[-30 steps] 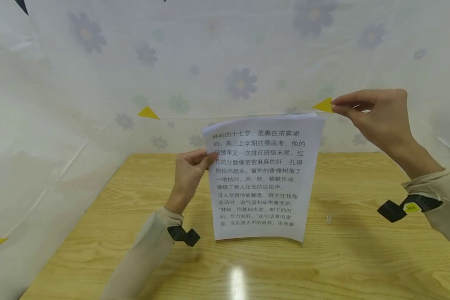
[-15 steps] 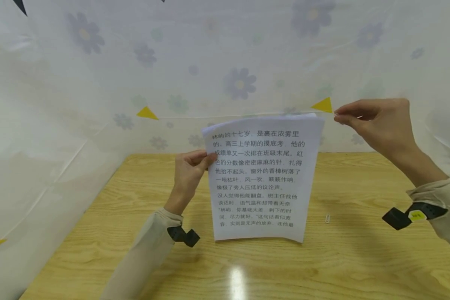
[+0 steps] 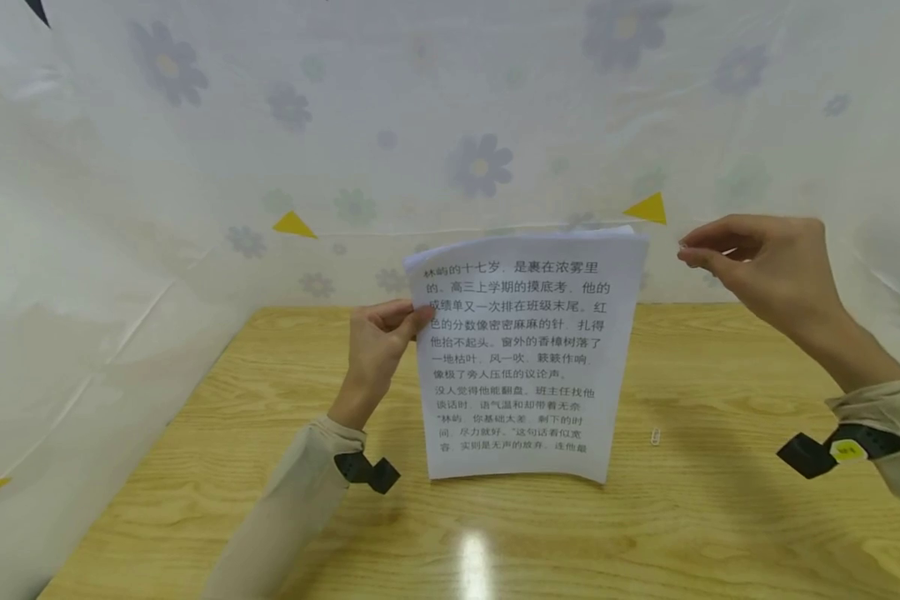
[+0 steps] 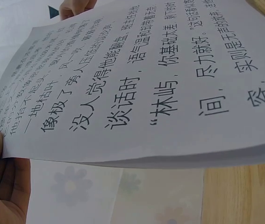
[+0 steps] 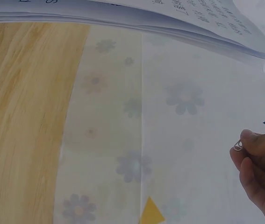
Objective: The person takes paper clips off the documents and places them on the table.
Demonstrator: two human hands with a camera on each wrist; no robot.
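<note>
white printed sheets [image 3: 523,358] stand upright on the wooden surface [image 3: 720,517], pinched at their left edge by the left hand [image 3: 378,346]; the right hand [image 3: 765,262], raised beside them, pinches a small paper clip [image 5: 238,145].

At the right edge of the frame, the right hand [image 5: 258,172] pinches a small paper clip [image 5: 238,145] between thumb and fingertip. Along the top runs the edge of a stack of printed paper [image 5: 123,18]. The wooden surface [image 5: 20,121] fills the left, beside a flowered sheet [image 5: 169,130] bearing a yellow triangle [image 5: 152,212].
</note>
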